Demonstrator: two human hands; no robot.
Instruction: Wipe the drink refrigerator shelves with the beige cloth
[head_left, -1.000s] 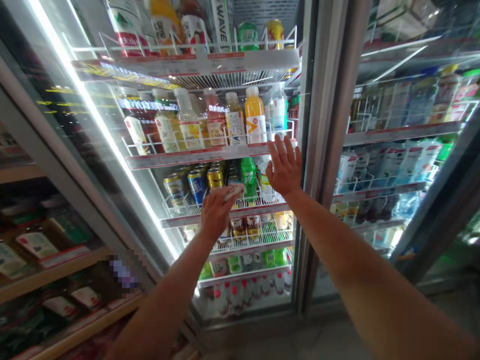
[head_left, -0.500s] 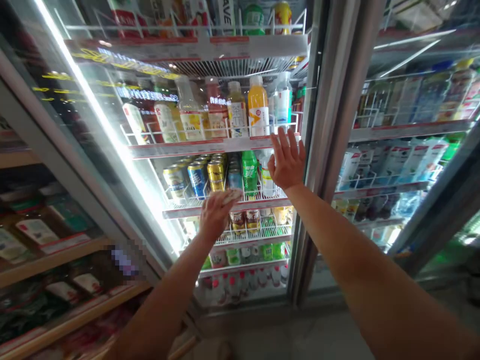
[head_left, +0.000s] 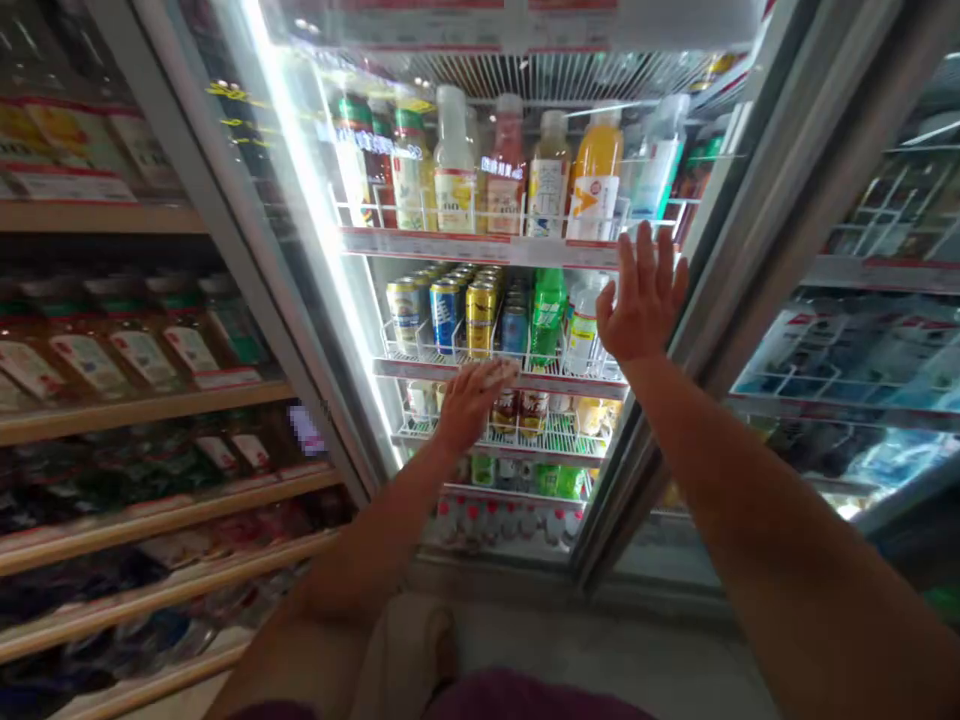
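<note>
My left hand (head_left: pixel 466 402) is closed around a small whitish cloth (head_left: pixel 500 373), held up against the glass door (head_left: pixel 517 340) of a lit drinks cooler. Behind it, through the glass, show blue and gold cans (head_left: pixel 480 318) and a shelf edge. My right hand (head_left: pixel 643 300) lies flat with fingers spread, near the door's right side, and seems to rest on the glass. Just above its fingertips stands a clear bottle with a teal label (head_left: pixel 658 160). An orange juice bottle (head_left: pixel 596 180) and a green bottle (head_left: pixel 548 312) are to its left, inside the cooler.
Wooden shelves (head_left: pixel 142 410) with bottles run along the left. A metal door frame (head_left: pixel 757 240) parts this cooler from another cooler door (head_left: pixel 840 330) on the right. Below are the grey floor (head_left: pixel 525 630) and one of my shoes (head_left: pixel 442 640). Light reflections cross the glass.
The view has tilted down and turned left, so more floor and left-hand shelves show. My left hand stays closed on the cloth; my right hand remains spread near the door's right side.
</note>
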